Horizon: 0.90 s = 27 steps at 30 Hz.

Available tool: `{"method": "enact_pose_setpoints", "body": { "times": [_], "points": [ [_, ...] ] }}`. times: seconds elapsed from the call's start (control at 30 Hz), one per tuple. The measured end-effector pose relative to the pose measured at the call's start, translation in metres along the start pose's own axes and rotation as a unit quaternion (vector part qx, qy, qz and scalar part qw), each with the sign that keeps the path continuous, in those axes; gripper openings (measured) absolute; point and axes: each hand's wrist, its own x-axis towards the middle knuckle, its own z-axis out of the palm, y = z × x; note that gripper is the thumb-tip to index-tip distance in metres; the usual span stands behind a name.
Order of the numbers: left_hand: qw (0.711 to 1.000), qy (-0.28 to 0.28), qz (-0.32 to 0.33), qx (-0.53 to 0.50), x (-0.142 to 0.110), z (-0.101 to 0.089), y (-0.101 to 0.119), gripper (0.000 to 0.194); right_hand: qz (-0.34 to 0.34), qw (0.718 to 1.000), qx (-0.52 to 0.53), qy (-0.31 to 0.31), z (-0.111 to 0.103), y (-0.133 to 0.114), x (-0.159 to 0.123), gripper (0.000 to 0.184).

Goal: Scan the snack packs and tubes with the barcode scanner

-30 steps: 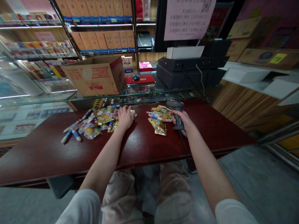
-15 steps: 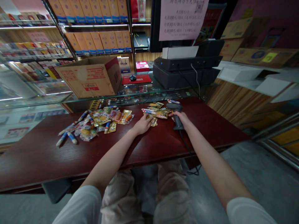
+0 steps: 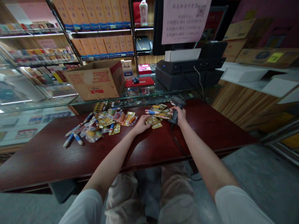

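My right hand [image 3: 181, 116] is wrapped round the grip of a black barcode scanner [image 3: 173, 117], raised off the table with its head tilted toward the back. My left hand [image 3: 141, 125] has its thumb and fingers closed at the left edge of a gold snack packet [image 3: 153, 120]; the fingertips are partly hidden. Another small gold packet [image 3: 157, 125] lies just in front of it. Behind are more gold packets [image 3: 164, 115] and blue-and-white wrapped sausage sticks [image 3: 150, 112]. To the left spreads a larger heap of wrapped snacks [image 3: 106, 121], with several sticks at its left side.
The dark red wooden table [image 3: 109, 158] meets a glass counter [image 3: 140, 99] at the back. A cardboard box [image 3: 93, 81], a mouse [image 3: 135, 80] on a red mat and a black cash drawer [image 3: 182, 79] stand there. The scanner's cable [image 3: 175, 140] drops over the front edge.
The right hand has turned and raised the scanner, its grip now swung left over the gold packets. My left hand has drawn slightly left, and its fingers have curled at a gold packet.
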Motion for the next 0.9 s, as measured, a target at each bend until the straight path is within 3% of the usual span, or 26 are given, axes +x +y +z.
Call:
{"method": "enact_pose_setpoints", "body": {
  "times": [0.13,0.23,0.33,0.43,0.63,0.9],
  "points": [
    [0.997,0.017,-0.043,-0.063,-0.003,-0.021,-0.013,0.06,0.004,0.991,0.008,-0.136,-0.002,-0.018,-0.017,0.028],
    [0.997,0.062,-0.013,-0.034,-0.006,-0.042,-0.018,0.059,0.037,0.971,-0.02,-0.234,0.001,-0.023,-0.033,0.028],
    [0.992,0.123,0.016,0.007,-0.009,-0.06,-0.02,0.063,0.069,0.953,-0.038,-0.291,0.006,-0.018,-0.044,0.029],
    [0.986,0.155,0.037,0.039,-0.01,-0.067,-0.019,0.067,0.1,0.93,-0.055,-0.349,0.01,-0.01,-0.05,0.031],
    [0.991,0.095,0.061,0.077,-0.01,-0.052,-0.019,0.073,0.112,0.916,-0.05,-0.381,0.013,-0.004,-0.056,0.034],
    [0.99,0.087,0.069,0.093,-0.009,-0.05,-0.023,0.068,0.13,0.903,-0.085,-0.401,0.011,-0.002,-0.052,0.03]
  ]
}}
